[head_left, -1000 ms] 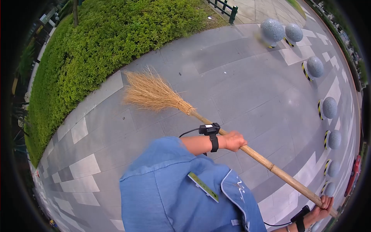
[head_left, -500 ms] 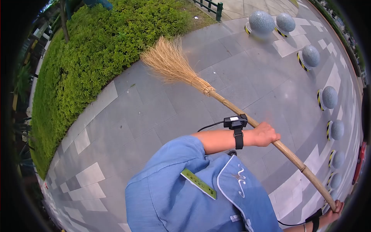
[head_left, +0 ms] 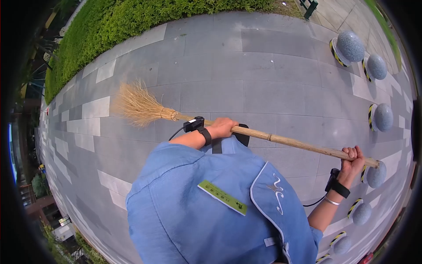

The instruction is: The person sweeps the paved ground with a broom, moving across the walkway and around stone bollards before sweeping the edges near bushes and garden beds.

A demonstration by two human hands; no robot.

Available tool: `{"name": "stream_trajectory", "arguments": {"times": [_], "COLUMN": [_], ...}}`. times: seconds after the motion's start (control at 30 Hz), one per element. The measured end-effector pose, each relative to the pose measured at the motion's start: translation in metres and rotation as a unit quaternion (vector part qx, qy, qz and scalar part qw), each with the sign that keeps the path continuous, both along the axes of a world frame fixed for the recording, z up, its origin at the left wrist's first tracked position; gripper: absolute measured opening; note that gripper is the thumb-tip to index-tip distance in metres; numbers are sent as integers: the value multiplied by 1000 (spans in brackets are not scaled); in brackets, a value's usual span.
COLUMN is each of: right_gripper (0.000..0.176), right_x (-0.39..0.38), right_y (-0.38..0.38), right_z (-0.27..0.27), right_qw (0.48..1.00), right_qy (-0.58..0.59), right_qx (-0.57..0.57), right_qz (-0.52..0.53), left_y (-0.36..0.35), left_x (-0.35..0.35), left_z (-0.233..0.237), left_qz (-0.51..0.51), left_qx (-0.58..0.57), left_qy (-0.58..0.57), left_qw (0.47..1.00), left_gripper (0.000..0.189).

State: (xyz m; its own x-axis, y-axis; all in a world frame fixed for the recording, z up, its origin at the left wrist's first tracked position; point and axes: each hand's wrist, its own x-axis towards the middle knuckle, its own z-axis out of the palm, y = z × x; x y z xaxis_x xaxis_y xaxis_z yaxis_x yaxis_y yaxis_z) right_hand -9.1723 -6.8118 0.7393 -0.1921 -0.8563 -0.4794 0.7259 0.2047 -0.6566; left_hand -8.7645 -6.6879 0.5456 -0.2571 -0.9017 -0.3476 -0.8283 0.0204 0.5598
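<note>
fingers [head_left: 351, 152] curl fully around the broom handle [head_left: 294, 142], left hand [head_left: 221, 128] knuckles up, right hand [head_left: 353, 162] near the handle's end

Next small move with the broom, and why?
Probably swing the bristles forward over the paving: a small pale speck lies there, clear of them, and the left hand and right hand both grip the handle, the right near its end.

Grey paving [head_left: 211, 97], green hedge [head_left: 145, 17], row of speckled stone balls [head_left: 350, 46]
</note>
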Motion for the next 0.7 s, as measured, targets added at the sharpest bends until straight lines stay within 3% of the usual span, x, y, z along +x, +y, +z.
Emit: {"name": "stream_trajectory", "arguments": {"times": [0.13, 0.23, 0.37, 0.47, 0.5, 0.57, 0.6, 0.63, 0.7], "right_gripper": [11, 7, 16, 23, 23, 20, 20, 19, 15], "right_x": [38, 11, -155, -291, -314, -343, -363, -322, -283], "right_y": [-38, -67, -116, -109, -97, -65, -57, -63, -75], "right_z": [4, 35, 81, 163, 198, 273, 289, 288, 291], "right_qw": [994, 988, 980, 956, 949, 921, 885, 797, 771], "right_qy": [29, 75, 75, 127, 164, 283, 334, 459, 473], "right_qx": [-64, -111, -177, -255, -265, -220, -216, -189, -241], "right_qz": [79, 77, 41, 72, 38, -148, -240, -343, -352], "left_y": [0, -38, -137, -216, -241, -287, -310, -333, -386], "left_x": [-13, -64, -191, -289, -319, -373, -392, -410, -443], "left_z": [-24, -40, -11, 44, 67, 108, 130, 144, 152], "left_qz": [62, 54, -96, -194, -212, -249, -266, -284, -256], "left_qx": [50, 14, -111, -188, -216, -258, -290, -322, -378], "left_qy": [-47, -11, 68, 161, 205, 267, 268, 268, 270], "left_qw": [996, 998, 987, 949, 931, 895, 879, 863, 848], "left_gripper": [23, 19, 14, 13, 11, 12, 12, 12, 12]}}
